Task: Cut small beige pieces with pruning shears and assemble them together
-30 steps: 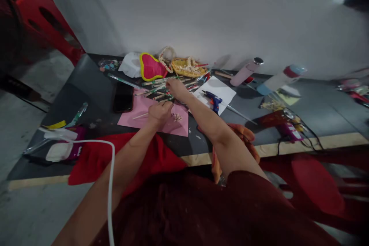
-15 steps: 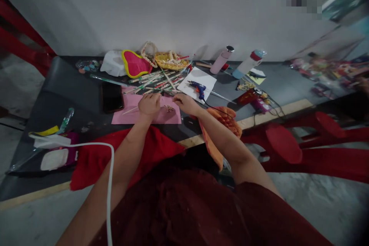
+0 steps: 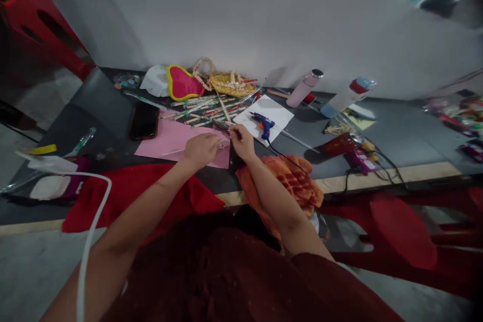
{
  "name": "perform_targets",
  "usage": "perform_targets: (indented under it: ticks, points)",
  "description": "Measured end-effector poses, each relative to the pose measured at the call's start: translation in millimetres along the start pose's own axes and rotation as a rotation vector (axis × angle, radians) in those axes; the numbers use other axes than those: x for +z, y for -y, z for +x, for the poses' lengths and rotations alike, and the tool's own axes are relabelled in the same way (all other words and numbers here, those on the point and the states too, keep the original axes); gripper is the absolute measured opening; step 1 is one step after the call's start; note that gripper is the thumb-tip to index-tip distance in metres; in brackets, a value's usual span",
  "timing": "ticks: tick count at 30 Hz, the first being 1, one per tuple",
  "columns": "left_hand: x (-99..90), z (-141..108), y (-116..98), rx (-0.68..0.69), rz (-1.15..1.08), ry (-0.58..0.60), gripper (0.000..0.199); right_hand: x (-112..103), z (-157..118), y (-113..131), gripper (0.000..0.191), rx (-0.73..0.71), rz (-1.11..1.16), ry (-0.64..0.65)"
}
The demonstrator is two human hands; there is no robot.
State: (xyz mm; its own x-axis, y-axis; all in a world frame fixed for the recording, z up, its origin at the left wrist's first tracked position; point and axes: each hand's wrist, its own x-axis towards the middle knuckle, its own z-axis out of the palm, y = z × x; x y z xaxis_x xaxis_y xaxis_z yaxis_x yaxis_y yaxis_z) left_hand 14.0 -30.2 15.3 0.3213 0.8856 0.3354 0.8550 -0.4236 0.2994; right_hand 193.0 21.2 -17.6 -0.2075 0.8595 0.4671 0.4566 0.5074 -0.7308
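Observation:
My left hand (image 3: 202, 150) is over the pink sheet (image 3: 158, 136), fingers bent together at the sheet's right side. A small pale piece (image 3: 221, 145) shows at its fingertips, too small to name. Just right of it, my right hand (image 3: 242, 142) is closed in a pinch; whatever it may hold is too small to make out. A thin pale stick (image 3: 171, 152) lies on the sheet by my left wrist. Behind the hands are several patterned, wrapped sticks (image 3: 211, 105) and a dark metal tool (image 3: 222, 124). A blue glue gun (image 3: 264, 125) rests on white paper (image 3: 285, 110).
A phone (image 3: 144, 121) lies left of the sheet. Along the wall stand a yellow basket (image 3: 230, 85), a pink-and-yellow heart shape (image 3: 183, 83), a pink bottle (image 3: 304, 89) and a white-blue bottle (image 3: 345, 99). Red cloth (image 3: 151, 186) and an orange towel (image 3: 287, 176) lie along the front edge.
The view has shifted. My left hand has moved right over the small beaded piece that lay on the pink sheet, now mostly hidden. My hands are closer together.

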Motion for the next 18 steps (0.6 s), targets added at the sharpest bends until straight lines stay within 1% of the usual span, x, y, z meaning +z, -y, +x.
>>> perform_targets:
  ticks: [2, 4, 6, 9, 11, 13, 18]
  points:
    - [4.6, 0, -1, 0.013, 0.009, 0.033, 0.029, -3, -1, -2, 0.018, 0.026, 0.07, -0.036]
    - [5.9, 1, 5, -0.006, 0.034, 0.042, 0.029, -3, -3, -1, 0.019, 0.053, 0.137, -0.037]
    - [4.2, 4, 14, -0.046, 0.034, 0.02, 0.028, 2, -5, 2, 0.018, 0.064, 0.187, 0.001]
    - [1.0, 5, 25, -0.111, -0.047, -0.038, 0.027, 14, -8, 8, 0.019, 0.044, 0.291, 0.092]
    - [1.3, 4, 26, -0.145, -0.099, -0.052, 0.027, 20, -10, 11, 0.024, 0.037, 0.376, 0.155]
    - [3.4, 2, 24, -0.156, -0.122, -0.04, 0.025, 23, -11, 15, 0.026, 0.051, 0.408, 0.18]
    - [9.2, -1, 18, -0.117, -0.168, -0.013, 0.025, 19, -12, 19, 0.021, 0.082, 0.384, 0.114]
